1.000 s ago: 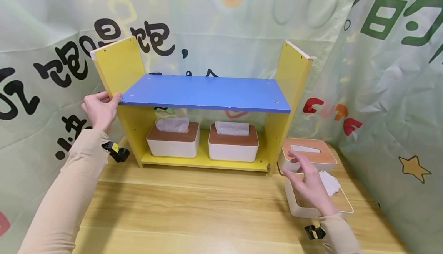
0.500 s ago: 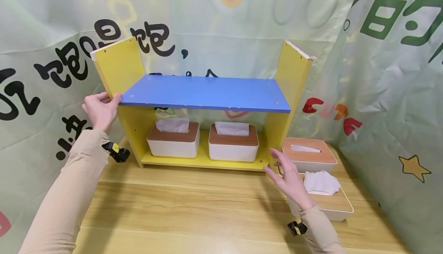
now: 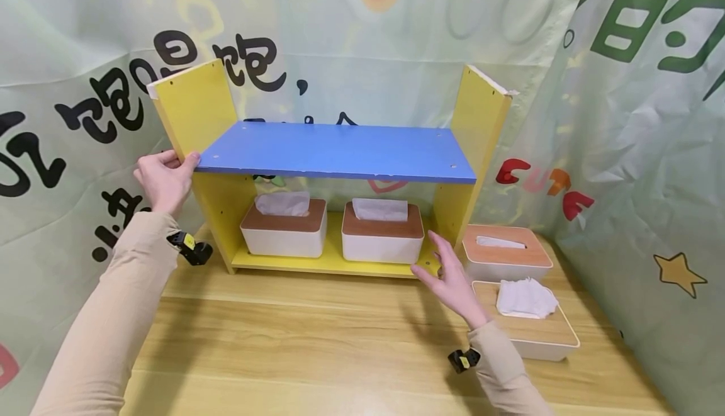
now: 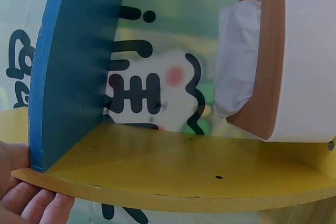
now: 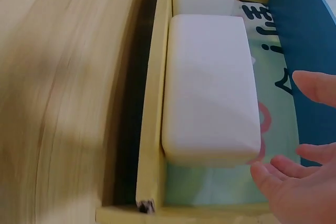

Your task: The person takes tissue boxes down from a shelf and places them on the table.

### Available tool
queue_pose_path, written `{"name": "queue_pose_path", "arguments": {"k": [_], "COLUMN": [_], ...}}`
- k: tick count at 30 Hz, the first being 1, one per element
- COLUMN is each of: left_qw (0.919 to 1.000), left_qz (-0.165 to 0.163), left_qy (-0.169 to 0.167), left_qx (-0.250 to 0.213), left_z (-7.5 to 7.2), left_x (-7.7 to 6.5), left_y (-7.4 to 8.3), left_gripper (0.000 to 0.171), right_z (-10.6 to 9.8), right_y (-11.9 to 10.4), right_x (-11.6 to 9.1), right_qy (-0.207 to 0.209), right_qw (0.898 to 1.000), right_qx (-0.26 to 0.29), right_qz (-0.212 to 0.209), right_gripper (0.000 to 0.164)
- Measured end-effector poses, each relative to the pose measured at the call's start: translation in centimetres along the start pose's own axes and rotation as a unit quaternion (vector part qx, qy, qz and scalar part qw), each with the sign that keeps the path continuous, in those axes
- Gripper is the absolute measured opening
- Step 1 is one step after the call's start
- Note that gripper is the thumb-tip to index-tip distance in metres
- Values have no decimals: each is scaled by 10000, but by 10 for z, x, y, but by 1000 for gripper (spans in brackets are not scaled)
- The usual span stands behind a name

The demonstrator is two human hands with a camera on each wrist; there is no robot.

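Note:
My left hand (image 3: pixel 165 180) grips the left yellow side panel (image 3: pixel 198 101) of a small shelf unit, at the front corner of its blue shelf board (image 3: pixel 340 148). In the left wrist view its thumb touches the blue board's edge and its fingers (image 4: pixel 39 203) wrap the panel's edge. My right hand (image 3: pixel 453 281) hovers with spread fingers before the shelf's right end, apart from the nearer white tissue box (image 3: pixel 382 249) with a brown lid. A second tissue box (image 3: pixel 283 241) stands left of it on the yellow bottom board (image 3: pixel 334 265). Tissue sticks up from both lids.
Two more tissue boxes stand on the wooden table (image 3: pixel 294 347) right of the shelf: one behind (image 3: pixel 506 255), one in front (image 3: pixel 544 334) with crumpled tissue on top. A printed cloth (image 3: pixel 362 44) hangs behind and beside everything. The right yellow side panel (image 3: pixel 481 114) stands upright.
My right hand has moved left from over the tissue boxes beside the shelf to the shelf's front right. My left hand and the boxes have stayed in place.

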State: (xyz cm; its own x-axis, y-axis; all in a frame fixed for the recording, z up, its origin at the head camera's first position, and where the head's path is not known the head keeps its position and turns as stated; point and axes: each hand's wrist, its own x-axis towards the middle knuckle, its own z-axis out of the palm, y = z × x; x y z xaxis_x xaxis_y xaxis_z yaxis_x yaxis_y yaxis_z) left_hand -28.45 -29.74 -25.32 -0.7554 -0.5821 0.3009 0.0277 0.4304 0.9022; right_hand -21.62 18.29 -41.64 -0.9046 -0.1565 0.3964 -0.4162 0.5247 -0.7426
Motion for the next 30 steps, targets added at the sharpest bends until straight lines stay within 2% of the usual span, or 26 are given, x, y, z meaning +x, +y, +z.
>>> {"name": "queue_pose_path", "arguments": {"k": [6,14,21,30], "left_qw": [10000,10000,10000,10000], "left_qz": [-34,-26,5,-7], "left_qy": [-10,-1,24,43], "left_qx": [-19,-12,12,8], "left_z": [0,0,1,0], "left_x": [1,2,1,1], "left_y": [0,-1,-2,-1], "left_gripper": [48,49,49,49], "right_z": [10,21,25,29], "right_y": [3,10,16,22], "right_x": [9,20,27,35], "right_qy": [-53,86,86,106], "right_qw": [9998,9990,9970,9910], "right_qx": [175,398,595,1173], "right_qz": [87,165,479,633], "right_gripper": [85,89,90,90]}}
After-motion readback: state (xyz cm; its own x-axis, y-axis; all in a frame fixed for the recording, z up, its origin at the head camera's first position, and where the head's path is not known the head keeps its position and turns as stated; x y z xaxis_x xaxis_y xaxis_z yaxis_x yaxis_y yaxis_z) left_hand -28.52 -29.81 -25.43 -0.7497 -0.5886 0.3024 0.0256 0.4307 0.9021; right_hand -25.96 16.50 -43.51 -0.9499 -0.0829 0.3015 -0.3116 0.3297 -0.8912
